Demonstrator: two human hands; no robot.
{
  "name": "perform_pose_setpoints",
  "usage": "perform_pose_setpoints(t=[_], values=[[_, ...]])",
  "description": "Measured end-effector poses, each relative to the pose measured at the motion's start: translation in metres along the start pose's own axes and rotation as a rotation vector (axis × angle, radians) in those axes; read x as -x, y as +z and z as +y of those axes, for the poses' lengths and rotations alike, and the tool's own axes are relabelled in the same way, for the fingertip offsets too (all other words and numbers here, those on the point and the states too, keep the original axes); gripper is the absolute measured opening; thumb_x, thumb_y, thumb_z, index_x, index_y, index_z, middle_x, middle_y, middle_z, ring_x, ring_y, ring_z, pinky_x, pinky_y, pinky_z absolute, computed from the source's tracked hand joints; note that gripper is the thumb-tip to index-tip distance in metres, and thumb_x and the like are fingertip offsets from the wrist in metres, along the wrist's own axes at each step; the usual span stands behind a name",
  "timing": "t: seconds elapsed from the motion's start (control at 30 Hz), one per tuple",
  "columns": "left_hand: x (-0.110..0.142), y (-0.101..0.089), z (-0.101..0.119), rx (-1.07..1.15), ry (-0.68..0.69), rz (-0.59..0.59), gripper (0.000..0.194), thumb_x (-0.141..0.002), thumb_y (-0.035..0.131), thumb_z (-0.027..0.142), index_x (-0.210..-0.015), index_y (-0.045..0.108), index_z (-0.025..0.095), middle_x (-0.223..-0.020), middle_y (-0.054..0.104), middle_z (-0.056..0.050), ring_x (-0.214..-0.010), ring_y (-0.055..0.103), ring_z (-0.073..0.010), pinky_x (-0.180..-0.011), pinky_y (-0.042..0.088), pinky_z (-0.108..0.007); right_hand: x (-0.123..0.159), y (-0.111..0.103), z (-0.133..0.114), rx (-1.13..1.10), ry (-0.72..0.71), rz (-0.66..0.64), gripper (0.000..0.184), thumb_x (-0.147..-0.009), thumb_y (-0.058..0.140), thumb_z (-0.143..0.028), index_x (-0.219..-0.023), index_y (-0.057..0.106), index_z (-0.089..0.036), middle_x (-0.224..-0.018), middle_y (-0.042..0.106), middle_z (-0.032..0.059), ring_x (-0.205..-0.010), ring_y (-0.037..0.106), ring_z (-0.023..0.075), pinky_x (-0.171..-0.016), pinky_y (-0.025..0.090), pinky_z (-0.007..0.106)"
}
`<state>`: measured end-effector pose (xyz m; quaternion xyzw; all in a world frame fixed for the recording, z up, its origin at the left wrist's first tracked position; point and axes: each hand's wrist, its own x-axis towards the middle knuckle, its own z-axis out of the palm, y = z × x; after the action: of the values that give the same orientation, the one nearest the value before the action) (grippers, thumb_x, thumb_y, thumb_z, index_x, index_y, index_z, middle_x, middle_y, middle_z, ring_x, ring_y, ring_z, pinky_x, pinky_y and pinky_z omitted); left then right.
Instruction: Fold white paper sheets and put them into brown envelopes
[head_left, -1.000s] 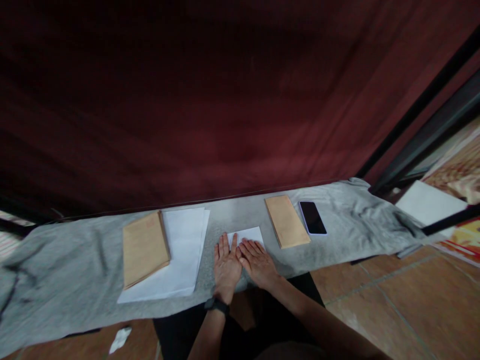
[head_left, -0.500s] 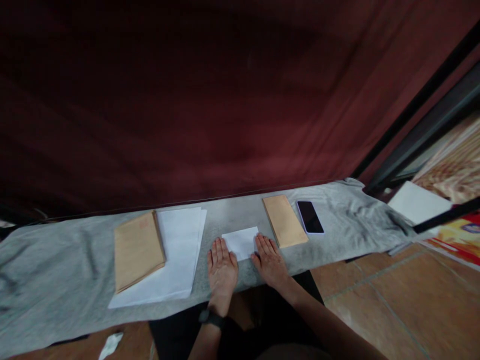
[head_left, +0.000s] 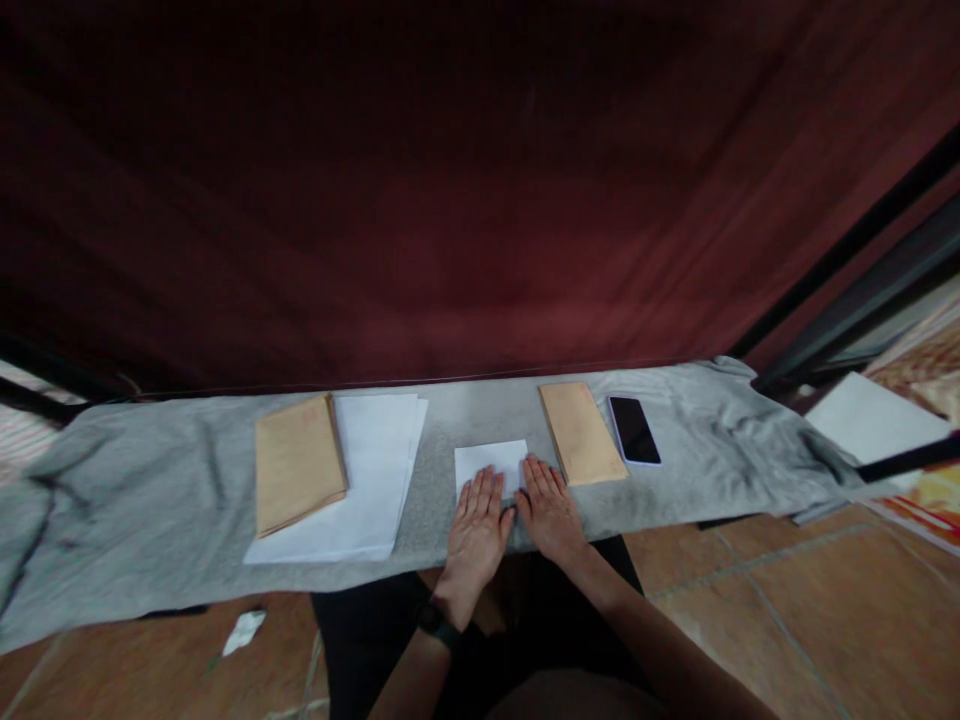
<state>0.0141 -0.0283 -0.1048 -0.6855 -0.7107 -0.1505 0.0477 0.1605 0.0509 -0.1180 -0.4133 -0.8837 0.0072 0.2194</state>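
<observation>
A small folded sheet of white paper (head_left: 487, 458) lies flat on the grey cloth. My left hand (head_left: 478, 525) rests palm down over its near edge, with the fingers stretched out. Beside it, my right hand (head_left: 551, 510) lies flat at the paper's right near corner, fingers extended. The two thumbs are close together. Just right of my right hand is a single brown envelope (head_left: 583, 435). Parts of the paper's near edge are hidden under my fingers.
On the left, a stack of brown envelopes (head_left: 298, 465) lies on large white sheets (head_left: 382, 470). A phone (head_left: 635, 430) sits right of the single envelope. The grey cloth (head_left: 172, 500) covers the narrow surface, with a dark red panel (head_left: 480, 250) behind it.
My left hand has slid right from the paper's left side onto its near edge, nearer my right hand. The whole view has shifted slightly.
</observation>
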Motion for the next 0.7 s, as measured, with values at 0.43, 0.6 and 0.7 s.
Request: perform_pose_setpoints(t=[0.43, 0.6, 0.7], values=[[0.001, -0.009, 0.003, -0.027, 0.018, -0.031, 0.056, -0.097, 0.033, 0.019, -0.151, 0.034, 0.007, -0.158, 0.039, -0.015, -0.15, 0.027, -0.0237, -0.122, 0.031, -0.047, -0.004, -0.011, -0.019, -0.119, -0.126, -0.169, 0.052, -0.107, 0.029, -0.037, -0.152, 0.04, -0.014, -0.155, 0.044, 0.0108, -0.147, 0.035, 0.022, -0.122, 0.025, 0.046], [0.001, -0.013, 0.003, -0.022, 0.033, -0.044, 0.058, -0.097, 0.037, 0.021, -0.153, 0.031, 0.008, -0.16, 0.035, -0.015, -0.151, 0.024, -0.0234, -0.123, 0.029, -0.047, 0.001, -0.012, -0.012, -0.078, -0.162, -0.14, 0.054, -0.107, 0.03, -0.037, -0.155, 0.035, -0.013, -0.156, 0.041, 0.0114, -0.147, 0.033, 0.0219, -0.122, 0.025, 0.046], [0.003, -0.014, 0.001, -0.027, 0.042, -0.063, 0.059, -0.097, 0.04, 0.026, -0.153, 0.031, 0.008, -0.161, 0.033, -0.016, -0.152, 0.023, -0.0244, -0.123, 0.029, -0.046, 0.004, -0.013, -0.007, -0.039, -0.172, -0.109, 0.055, -0.107, 0.033, -0.035, -0.155, 0.033, -0.01, -0.155, 0.041, 0.0133, -0.147, 0.034, 0.0234, -0.121, 0.026, 0.047]])
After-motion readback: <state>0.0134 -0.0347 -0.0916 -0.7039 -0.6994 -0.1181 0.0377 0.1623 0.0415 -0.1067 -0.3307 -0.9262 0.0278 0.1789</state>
